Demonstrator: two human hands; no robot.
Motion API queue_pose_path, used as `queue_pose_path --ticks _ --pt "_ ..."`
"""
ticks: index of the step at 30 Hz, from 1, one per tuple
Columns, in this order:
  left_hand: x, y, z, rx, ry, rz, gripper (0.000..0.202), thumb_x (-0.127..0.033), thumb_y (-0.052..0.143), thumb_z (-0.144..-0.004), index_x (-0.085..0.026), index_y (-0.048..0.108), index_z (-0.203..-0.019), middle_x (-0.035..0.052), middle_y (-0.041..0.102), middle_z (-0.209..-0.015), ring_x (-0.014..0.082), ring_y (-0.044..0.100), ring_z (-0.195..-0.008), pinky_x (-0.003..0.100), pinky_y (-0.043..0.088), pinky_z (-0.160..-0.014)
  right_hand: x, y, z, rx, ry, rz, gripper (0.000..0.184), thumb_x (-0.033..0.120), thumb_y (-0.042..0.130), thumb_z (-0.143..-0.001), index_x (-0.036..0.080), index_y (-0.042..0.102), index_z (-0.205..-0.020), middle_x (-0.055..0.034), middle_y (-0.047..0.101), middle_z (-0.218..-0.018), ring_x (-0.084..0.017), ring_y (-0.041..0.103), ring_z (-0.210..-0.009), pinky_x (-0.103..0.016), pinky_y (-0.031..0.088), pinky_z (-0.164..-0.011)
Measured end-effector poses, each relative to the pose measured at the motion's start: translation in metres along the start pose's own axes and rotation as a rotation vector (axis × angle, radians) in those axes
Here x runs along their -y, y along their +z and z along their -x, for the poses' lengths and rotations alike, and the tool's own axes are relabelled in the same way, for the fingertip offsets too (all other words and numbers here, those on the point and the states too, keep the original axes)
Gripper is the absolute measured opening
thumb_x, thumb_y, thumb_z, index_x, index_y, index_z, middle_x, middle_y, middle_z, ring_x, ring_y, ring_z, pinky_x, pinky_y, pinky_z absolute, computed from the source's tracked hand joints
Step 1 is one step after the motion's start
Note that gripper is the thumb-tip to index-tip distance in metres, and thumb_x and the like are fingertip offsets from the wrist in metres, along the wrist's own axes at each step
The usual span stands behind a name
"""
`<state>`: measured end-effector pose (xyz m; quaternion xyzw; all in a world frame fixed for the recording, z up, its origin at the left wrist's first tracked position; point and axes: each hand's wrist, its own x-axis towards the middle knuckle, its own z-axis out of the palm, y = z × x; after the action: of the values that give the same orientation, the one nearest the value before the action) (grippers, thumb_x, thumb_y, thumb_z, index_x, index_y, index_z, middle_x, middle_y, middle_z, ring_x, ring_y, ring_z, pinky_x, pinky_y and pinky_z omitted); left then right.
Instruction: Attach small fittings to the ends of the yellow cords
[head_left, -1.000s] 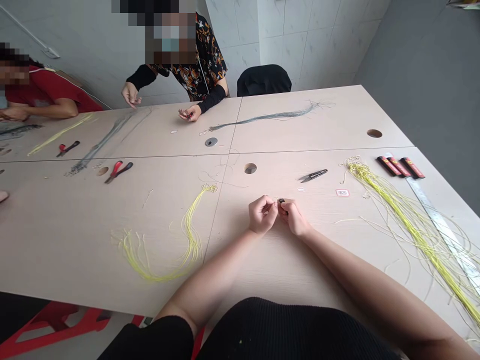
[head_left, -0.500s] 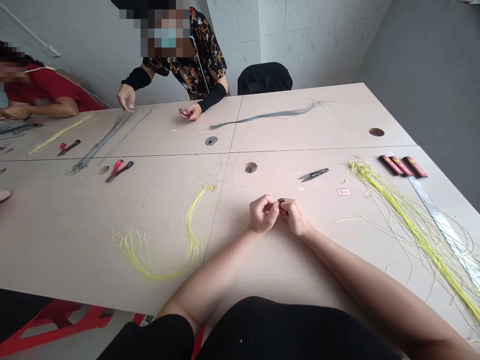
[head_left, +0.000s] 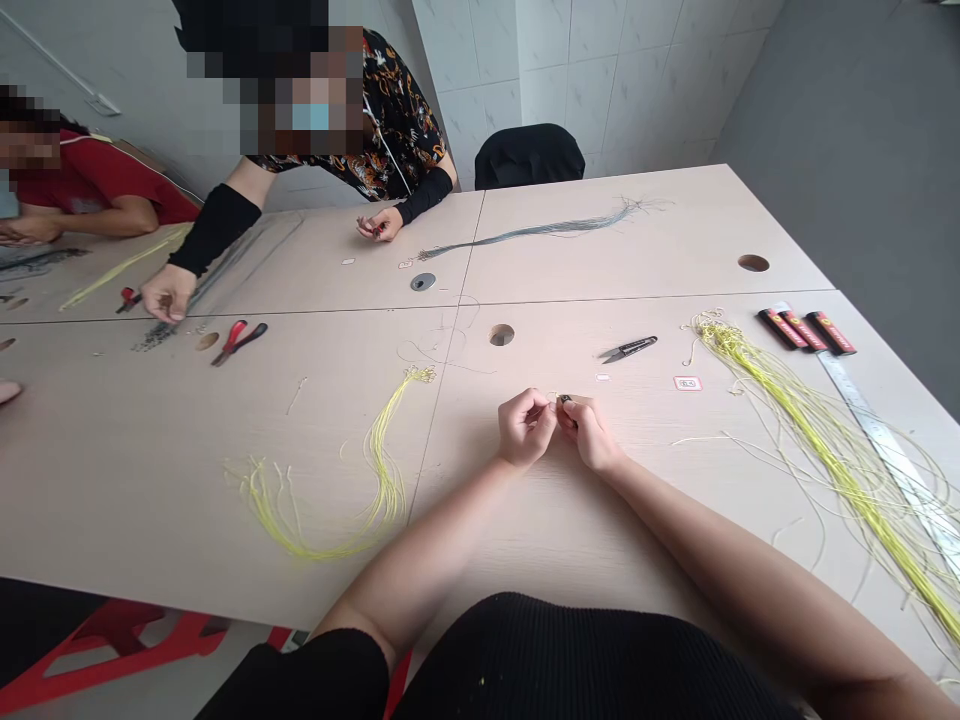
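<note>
My left hand [head_left: 523, 428] and my right hand [head_left: 589, 432] meet just above the pale wooden table [head_left: 570, 530], fingers curled in a pinch. Between the fingertips sits a small dark piece [head_left: 563, 400], gripped mainly by my right hand. My left hand pinches something thin that I cannot make out. A bundle of yellow cords [head_left: 379, 480] lies to the left of my hands. A bigger heap of yellow cords [head_left: 817, 450] stretches along the right side. Black thread snips [head_left: 627, 350] lie beyond my right hand.
Three black-and-red lighters [head_left: 806, 331] and a steel ruler [head_left: 892, 460] lie at the right edge. Red-handled pliers [head_left: 236, 341] and grey cord bundles [head_left: 525, 234] lie farther off. A co-worker's hand [head_left: 169, 296] reaches onto the table at the left; another person sits behind. A black chair [head_left: 529, 155] stands at the far side.
My hands have stayed in place with the same pinch. The co-worker across the table has leaned over and stretched a sleeved arm down to the table near the grey cords.
</note>
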<state>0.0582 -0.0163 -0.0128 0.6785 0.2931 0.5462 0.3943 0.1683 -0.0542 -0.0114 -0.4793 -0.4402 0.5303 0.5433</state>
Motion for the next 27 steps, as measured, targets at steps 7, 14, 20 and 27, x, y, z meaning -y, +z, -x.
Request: queue_pose_path --ticks 7,14,20,27 --pt "0.0016 0.0001 0.0015 0.004 0.009 0.005 0.039 -0.04 0.054 -0.086 -0.018 0.042 -0.057 -0.0045 0.04 -0.047 0.0065 0.032 -0.044 0.022 0.026 -0.043 -0.0016 -0.002 0.0005 0.025 -0.02 0.032 0.043 0.042 0.045 -0.085 0.022 0.025 -0.053 0.0006 0.023 -0.052 -0.014 0.022 -0.052 -0.031 0.019 -0.051" --pt "-0.0012 0.0004 0.0004 -0.002 -0.024 0.013 0.045 -0.048 0.056 -0.084 -0.018 0.042 -0.054 -0.0045 0.04 -0.046 0.0063 0.03 -0.043 0.022 0.026 -0.043 0.0007 -0.0004 0.0004 0.023 -0.016 0.017 0.042 0.041 0.044 -0.085 0.022 0.024 -0.053 0.0004 0.022 -0.052 -0.015 0.02 -0.053 -0.031 0.019 -0.051" --pt "-0.0014 0.0 0.001 0.007 -0.021 0.008 0.044 -0.048 0.054 -0.085 -0.018 0.042 -0.055 -0.0045 0.038 -0.046 0.0065 0.031 -0.043 0.022 0.026 -0.043 0.0008 0.0004 0.0001 0.028 -0.016 0.03 0.041 0.041 0.045 -0.083 0.021 0.026 -0.053 0.0003 0.024 -0.053 -0.014 0.022 -0.053 -0.03 0.019 -0.05" --pt "-0.0021 0.0006 0.0006 -0.001 0.002 0.014 0.043 -0.044 0.054 -0.086 -0.018 0.041 -0.055 -0.0052 0.037 -0.045 0.0061 0.03 -0.042 0.021 0.025 -0.042 -0.0012 0.0004 -0.0005 -0.012 -0.027 0.038 0.043 0.047 0.047 -0.083 0.021 0.031 -0.052 0.0002 0.029 -0.052 -0.014 0.024 -0.054 -0.03 0.019 -0.051"
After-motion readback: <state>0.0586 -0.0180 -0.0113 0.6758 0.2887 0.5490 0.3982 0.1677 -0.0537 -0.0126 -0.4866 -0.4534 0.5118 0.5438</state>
